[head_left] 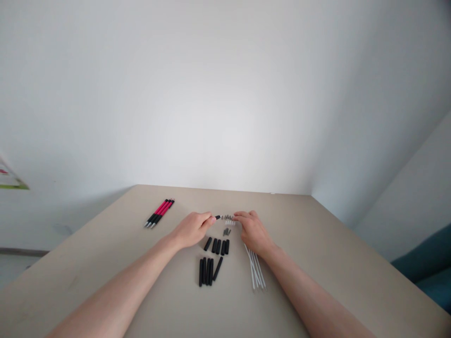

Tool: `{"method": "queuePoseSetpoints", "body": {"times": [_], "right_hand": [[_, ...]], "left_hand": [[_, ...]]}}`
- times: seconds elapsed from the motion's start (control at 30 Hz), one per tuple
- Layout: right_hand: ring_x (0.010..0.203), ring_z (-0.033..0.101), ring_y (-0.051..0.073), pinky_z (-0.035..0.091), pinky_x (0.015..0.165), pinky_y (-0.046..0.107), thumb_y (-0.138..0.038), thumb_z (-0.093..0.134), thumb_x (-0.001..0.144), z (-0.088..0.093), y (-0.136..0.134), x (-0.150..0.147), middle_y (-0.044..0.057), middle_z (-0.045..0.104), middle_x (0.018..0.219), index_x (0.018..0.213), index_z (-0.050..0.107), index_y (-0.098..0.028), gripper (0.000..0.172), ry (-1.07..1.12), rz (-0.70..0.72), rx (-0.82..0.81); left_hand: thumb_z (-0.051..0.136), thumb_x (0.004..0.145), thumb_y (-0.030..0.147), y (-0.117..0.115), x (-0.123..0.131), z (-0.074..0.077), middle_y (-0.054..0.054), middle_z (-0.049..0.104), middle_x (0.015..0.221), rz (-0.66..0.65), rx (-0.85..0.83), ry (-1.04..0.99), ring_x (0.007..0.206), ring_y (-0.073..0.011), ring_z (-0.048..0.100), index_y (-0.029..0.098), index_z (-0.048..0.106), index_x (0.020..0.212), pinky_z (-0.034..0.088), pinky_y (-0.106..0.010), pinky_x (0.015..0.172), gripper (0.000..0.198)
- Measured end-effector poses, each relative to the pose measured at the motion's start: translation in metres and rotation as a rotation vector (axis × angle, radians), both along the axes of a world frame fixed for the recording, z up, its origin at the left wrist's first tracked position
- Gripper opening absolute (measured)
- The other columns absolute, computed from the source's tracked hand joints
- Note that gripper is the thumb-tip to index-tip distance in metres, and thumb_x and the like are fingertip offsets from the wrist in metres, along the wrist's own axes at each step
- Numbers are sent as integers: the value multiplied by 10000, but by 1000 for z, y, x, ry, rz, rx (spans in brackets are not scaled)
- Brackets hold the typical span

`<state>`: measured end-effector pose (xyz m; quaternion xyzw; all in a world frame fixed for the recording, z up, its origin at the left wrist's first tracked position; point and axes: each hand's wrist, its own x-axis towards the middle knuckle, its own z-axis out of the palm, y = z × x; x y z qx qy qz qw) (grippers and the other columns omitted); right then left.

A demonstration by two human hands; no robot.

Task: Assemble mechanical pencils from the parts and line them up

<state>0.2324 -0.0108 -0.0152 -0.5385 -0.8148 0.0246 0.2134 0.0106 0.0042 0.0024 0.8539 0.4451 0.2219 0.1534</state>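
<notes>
My left hand [193,228] is closed in a pinch on a small black pen part [217,217], whose tip points right. My right hand [252,231] rests on the table with its fingers curled down over a cluster of small grey and white pen parts [228,219]; whether it grips one I cannot make out. Between the hands lie a few tiny grey pieces [226,231], a row of short black caps [217,246] and, nearer me, a row of longer black barrels [208,271]. Thin white refills [256,272] lie partly under my right wrist.
Three assembled red-and-black pens [159,212] lie side by side at the far left of the beige table [317,263]. A white wall stands behind the table. A dark teal seat [431,267] shows at the right edge.
</notes>
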Motion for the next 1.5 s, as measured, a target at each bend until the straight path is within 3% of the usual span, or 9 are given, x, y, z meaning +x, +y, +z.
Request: {"method": "queuePoseSetpoints", "body": {"times": [0.63, 0.9, 1.07, 1.23, 1.5], "right_hand": [[954, 540, 208, 376, 846, 321, 73, 401, 665, -5, 4, 1, 69, 661, 1073, 1032, 672, -168, 516, 28, 32, 33], [877, 570, 206, 417, 830, 330, -49, 485, 809, 1, 5, 0, 70, 697, 921, 895, 698, -174, 261, 221, -80, 135], [833, 585, 194, 445, 766, 314, -139, 550, 826, 12, -5, -9, 46, 690, 843, 843, 676, -201, 142, 448, 37, 236], [814, 587, 182, 453, 738, 302, -204, 552, 849, 13, -11, -15, 47, 677, 864, 927, 660, -215, 133, 498, 142, 229], [741, 582, 163, 450, 683, 275, -222, 590, 838, 12, -12, -16, 27, 680, 798, 869, 681, -220, 96, 520, 146, 182]], "left_hand": [[310, 937, 407, 0, 2, -2, 27, 465, 543, -26, -3, -13, 519, -117, 421, 179, 487, 681, 262, -231, 531, 386], [301, 938, 421, -2, 2, 0, 24, 452, 542, -34, -10, -2, 518, -115, 407, 175, 484, 668, 259, -233, 528, 408], [311, 939, 404, -3, 4, 1, 25, 465, 550, -71, 4, 12, 520, -109, 410, 174, 501, 676, 263, -228, 528, 398], [311, 940, 400, -4, 5, 1, 22, 468, 555, -80, 26, 17, 525, -107, 407, 169, 515, 683, 275, -226, 532, 401], [334, 935, 375, -5, 4, 1, 29, 465, 550, -112, 24, 22, 513, -100, 392, 171, 523, 690, 263, -226, 521, 370]]}}
